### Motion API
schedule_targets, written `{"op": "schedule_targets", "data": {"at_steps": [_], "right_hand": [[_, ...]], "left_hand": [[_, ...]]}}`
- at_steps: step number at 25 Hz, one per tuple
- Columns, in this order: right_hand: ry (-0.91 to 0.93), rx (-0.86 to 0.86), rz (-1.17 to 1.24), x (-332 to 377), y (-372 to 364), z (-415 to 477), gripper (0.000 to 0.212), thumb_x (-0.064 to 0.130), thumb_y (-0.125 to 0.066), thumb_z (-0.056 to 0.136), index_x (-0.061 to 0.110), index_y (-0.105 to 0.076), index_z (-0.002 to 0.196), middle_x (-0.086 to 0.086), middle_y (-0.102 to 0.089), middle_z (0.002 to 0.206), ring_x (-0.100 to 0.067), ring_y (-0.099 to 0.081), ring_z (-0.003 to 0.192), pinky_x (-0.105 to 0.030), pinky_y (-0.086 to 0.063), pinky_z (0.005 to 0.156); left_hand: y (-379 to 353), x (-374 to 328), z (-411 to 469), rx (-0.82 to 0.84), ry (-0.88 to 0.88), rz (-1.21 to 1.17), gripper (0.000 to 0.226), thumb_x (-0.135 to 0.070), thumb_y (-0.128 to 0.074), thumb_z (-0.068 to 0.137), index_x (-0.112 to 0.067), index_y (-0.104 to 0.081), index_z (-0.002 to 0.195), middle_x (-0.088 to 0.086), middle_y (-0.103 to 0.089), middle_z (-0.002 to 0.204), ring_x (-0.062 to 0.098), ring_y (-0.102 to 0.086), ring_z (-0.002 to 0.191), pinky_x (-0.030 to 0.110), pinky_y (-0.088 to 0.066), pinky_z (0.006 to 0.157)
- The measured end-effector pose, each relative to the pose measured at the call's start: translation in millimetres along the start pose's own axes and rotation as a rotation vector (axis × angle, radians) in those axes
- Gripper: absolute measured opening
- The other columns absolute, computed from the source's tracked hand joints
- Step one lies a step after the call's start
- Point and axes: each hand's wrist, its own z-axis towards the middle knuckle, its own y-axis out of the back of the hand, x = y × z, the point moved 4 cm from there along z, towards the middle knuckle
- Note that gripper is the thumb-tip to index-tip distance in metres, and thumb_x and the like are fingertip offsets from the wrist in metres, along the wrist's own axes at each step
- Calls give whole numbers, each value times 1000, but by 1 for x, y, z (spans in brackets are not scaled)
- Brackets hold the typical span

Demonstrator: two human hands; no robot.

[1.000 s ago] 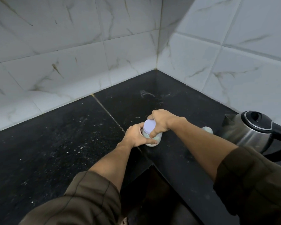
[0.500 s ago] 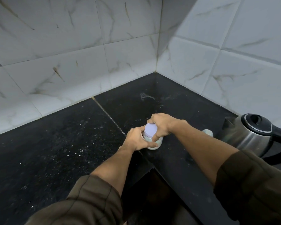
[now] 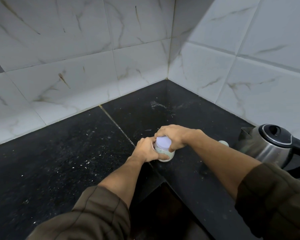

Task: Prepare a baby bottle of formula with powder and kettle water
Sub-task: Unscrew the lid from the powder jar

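Since a moment ago the view has tipped upward, so the hands sit lower in view with their grip unchanged. The jar (image 3: pixel 163 150) stands upright on the black tabletop (image 3: pixel 59 161) left of the kettle (image 3: pixel 270 146). The left hand (image 3: pixel 145 150) wraps its side; the right hand (image 3: pixel 173 135) fingers (image 3: pixel 171 148) close over the lid (image 3: pixel 163 140) directly above.

A black speckled stone bench (image 3: pixel 59 161) is seen meeting two walls at a far corner. A pale grout seam (image 3: pixel 118 126) is run across its top. The left wall (image 3: pixel 68 58) and right wall (image 3: pixel 249 58) are clad in white, brown-veined marble tiles. A shadowed recess (image 3: pixel 163 213) is cut into the near edge.
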Motion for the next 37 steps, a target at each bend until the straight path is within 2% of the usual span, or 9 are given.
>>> {"op": "schedule_targets", "data": {"at_steps": [3,7,11,15,24,27,31,34,37], "right_hand": [[-56,-21,39,-2,0,1,76,39,-87,71,26,-56,139,2,-52,133,-23,-53,121,-44,-51,101],[-245,-105,52,-9,1,-4,82,71,-83,61,19,-61,121,2,-56,111,-21,-60,97,-39,-56,83],[-248,-155,55,-9,-1,-6,70,66,-85,61,19,-65,108,3,-63,98,-18,-61,87,-32,-53,68],[-203,-142,102,-10,-1,-6,65,53,-88,63,21,-64,114,3,-57,110,-20,-59,97,-39,-57,82],[5,30,-134,-10,-3,4,82,28,-81,79,41,-39,148,6,-46,142,-24,-45,123,-46,-49,101],[-139,-10,-34,-11,-3,0,95,49,-81,73,32,-33,154,1,-44,142,-27,-50,124,-46,-52,98],[-302,-85,6,-6,-4,-5,82,77,-74,66,18,-59,121,0,-62,112,-23,-62,98,-39,-56,81],[-252,-67,4,-3,1,-4,71,68,-79,70,17,-62,117,-1,-65,106,-23,-63,93,-38,-56,78],[-123,-8,-193,7,9,-3,70,36,-85,77,27,-49,137,-2,-56,118,-26,-59,103,-39,-54,79]], "left_hand": [[2,1,2,14,-11,2,79,-64,-90,46,-33,-71,116,-16,-74,95,6,-69,92,34,-58,88],[6,3,1,12,5,-49,94,-62,-92,45,-33,-61,128,-16,-70,110,9,-67,103,34,-56,93],[-1,-1,0,4,17,-91,90,-61,-94,45,-34,-64,125,-17,-71,109,8,-66,104,31,-56,92],[-5,-1,1,-6,9,-117,82,-60,-93,45,-33,-67,118,-16,-73,103,7,-68,100,32,-57,91],[-5,-1,1,12,22,-84,82,-59,-93,47,-32,-67,120,-16,-73,104,7,-68,101,34,-57,93],[-3,-3,2,11,31,-56,81,-64,-90,44,-36,-67,117,-17,-73,101,9,-67,102,35,-57,93],[-1,-4,2,17,40,-20,79,-64,-89,44,-38,-68,116,-18,-73,99,11,-67,101,36,-57,93],[0,-5,2,15,42,-28,77,-63,-90,43,-37,-69,112,-18,-73,98,10,-67,101,36,-58,92],[1,-6,2,24,52,-29,78,-64,-88,41,-36,-69,112,-16,-72,101,12,-67,102,38,-58,93]]}}
